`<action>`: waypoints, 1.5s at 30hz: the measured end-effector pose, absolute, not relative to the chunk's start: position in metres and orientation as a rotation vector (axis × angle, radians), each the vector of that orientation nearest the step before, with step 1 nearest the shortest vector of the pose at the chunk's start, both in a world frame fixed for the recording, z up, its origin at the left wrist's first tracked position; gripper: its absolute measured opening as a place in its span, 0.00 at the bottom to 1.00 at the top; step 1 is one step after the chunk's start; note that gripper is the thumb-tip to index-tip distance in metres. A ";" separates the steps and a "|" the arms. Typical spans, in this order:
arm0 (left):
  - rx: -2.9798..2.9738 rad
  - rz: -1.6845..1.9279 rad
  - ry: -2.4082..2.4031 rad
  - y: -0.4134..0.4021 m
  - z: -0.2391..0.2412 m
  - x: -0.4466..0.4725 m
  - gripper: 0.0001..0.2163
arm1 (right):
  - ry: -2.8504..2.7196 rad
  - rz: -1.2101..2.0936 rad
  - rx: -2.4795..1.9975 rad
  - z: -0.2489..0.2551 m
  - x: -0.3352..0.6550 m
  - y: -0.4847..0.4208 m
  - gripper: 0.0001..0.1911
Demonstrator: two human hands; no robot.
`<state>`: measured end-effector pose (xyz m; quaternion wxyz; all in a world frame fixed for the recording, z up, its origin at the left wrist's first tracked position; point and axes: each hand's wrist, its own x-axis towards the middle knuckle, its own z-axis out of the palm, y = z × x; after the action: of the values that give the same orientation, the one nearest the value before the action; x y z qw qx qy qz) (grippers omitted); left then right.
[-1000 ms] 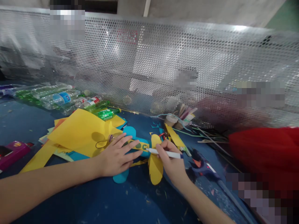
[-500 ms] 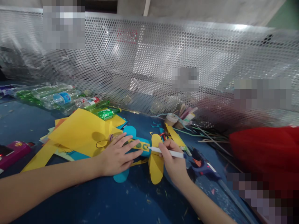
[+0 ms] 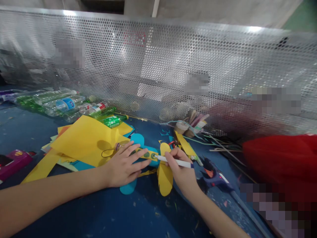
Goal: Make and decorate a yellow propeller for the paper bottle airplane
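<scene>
A paper-covered bottle model (image 3: 150, 148) lies on the blue table, shaped like a toy plane. Rounded blue paper pieces stick out at one end and a long yellow paper piece (image 3: 165, 178) crosses the other. My left hand (image 3: 125, 163) rests on the model, fingers spread flat. Along its top runs a yellow paper strip (image 3: 150, 154) with dark green round spots, partly hidden by those fingers. Pinched in my right hand (image 3: 182, 167) is a white marker (image 3: 174, 161), its tip at the rightmost round spot.
Yellow paper sheets (image 3: 86, 138) are piled at the left beside a purple glue gun (image 3: 17, 162). Plastic bottles (image 3: 66, 103) lie along the perforated metal screen (image 3: 168, 59). A dark blue glue gun (image 3: 219, 178) and cups of sticks (image 3: 183, 127) are at the right, near red fabric (image 3: 279, 162).
The marker tip has shifted slightly left, onto the rightmost round spot, and my right hand has moved with it. My left hand stays nearly still on the model.
</scene>
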<state>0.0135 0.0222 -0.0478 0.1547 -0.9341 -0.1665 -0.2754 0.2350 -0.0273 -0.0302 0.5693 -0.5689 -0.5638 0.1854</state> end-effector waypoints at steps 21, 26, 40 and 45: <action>-2.674 -0.785 -0.475 0.022 -0.047 0.013 0.18 | -1.328 0.484 -1.327 -0.028 0.233 -0.028 0.17; -2.676 -0.775 -0.482 0.021 -0.046 0.013 0.18 | -1.329 0.468 -1.327 -0.028 0.233 -0.029 0.16; -2.690 -0.770 -0.487 0.021 -0.047 0.013 0.19 | -1.306 0.459 -1.337 -0.029 0.234 -0.028 0.17; -2.687 -0.775 -0.484 0.022 -0.048 0.013 0.19 | -1.295 0.430 -1.353 -0.027 0.235 -0.028 0.17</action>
<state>0.0127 0.0216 -0.0479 0.1513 -0.9358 -0.1687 -0.2700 0.2350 -0.0278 -0.0274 0.5728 -0.5772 -0.5525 0.1832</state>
